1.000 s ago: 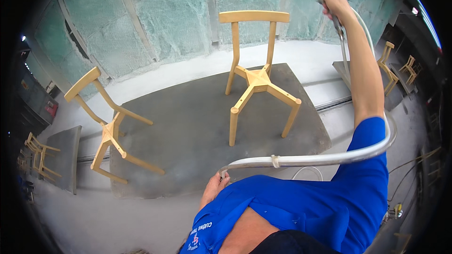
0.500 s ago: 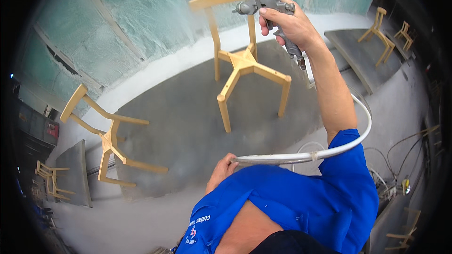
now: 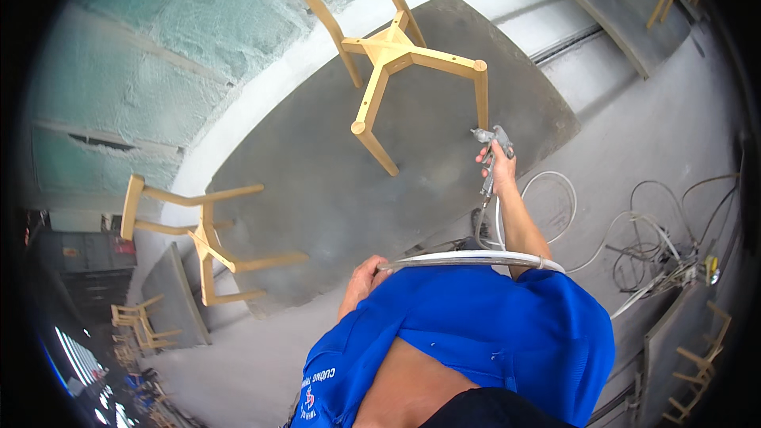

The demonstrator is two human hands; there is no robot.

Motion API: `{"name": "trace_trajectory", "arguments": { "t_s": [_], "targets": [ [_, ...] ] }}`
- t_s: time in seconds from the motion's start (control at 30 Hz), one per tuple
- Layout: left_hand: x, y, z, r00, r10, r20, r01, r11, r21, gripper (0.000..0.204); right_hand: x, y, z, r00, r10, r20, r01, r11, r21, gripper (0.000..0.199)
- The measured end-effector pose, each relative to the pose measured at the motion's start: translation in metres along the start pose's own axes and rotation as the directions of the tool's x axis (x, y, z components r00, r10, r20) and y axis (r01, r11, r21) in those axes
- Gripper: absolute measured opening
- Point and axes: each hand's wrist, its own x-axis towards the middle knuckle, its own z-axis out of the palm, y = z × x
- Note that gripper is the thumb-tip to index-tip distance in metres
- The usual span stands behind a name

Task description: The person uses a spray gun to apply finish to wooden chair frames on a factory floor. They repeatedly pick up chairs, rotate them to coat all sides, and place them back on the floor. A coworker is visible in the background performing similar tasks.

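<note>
A grey metal spray gun (image 3: 493, 160) is gripped in my right hand (image 3: 502, 168), its nozzle toward the left beside a leg of a pale wooden chair frame (image 3: 390, 54). That frame has no seat and stands on a large dark board (image 3: 317, 150), its crossed rails and backrest showing. My left hand (image 3: 366, 276) is closed on a white hose (image 3: 476, 257), which runs across in front of my chest to my right arm. Farther left, a second wooden chair frame (image 3: 208, 242) stands at the board's left end.
Greenish, filmy sheeting (image 3: 143, 63) covers the far wall. More chair frames stand at the left (image 3: 144, 325) and at the right, one on another dark board (image 3: 626, 12). Coiled hoses (image 3: 666, 257) lie on the grey floor at the right.
My right hand has come down from beside the chair's backrest to near its front leg, still holding the spray gun. My left hand keeps its hold on the hose. The view has shifted.
</note>
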Motion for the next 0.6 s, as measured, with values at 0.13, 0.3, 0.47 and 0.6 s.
{"name": "trace_trajectory", "arguments": {
  "t_s": [0.13, 0.3, 0.47, 0.6],
  "targets": [
    [-0.011, -0.004, -0.025, 1.0, -0.005, -0.017, 0.008, 0.975, 0.22, 0.013, 0.027, 0.074, -0.01, 0.983, 0.008, -0.186, 0.047, 0.957, 0.285, 0.025],
    [-0.024, -0.026, -0.05, 0.999, -0.028, 0.04, 0.012, 0.934, 0.357, 0.015, 0.063, 0.15, 0.003, 0.963, -0.032, -0.267, 0.177, 0.823, 0.54, 0.027],
    [-0.047, -0.052, -0.077, 0.982, -0.185, 0.041, 0.154, 0.905, 0.395, 0.015, 0.068, 0.192, 0.022, 0.987, -0.131, -0.096, 0.154, 0.568, 0.808, 0.032],
    [-0.058, -0.068, -0.076, 0.974, -0.227, 0.024, 0.208, 0.927, 0.312, 0.013, 0.059, 0.186, 0.033, 0.986, -0.039, -0.159, 0.134, 0.75, 0.647, 0.034]
  ]
}}
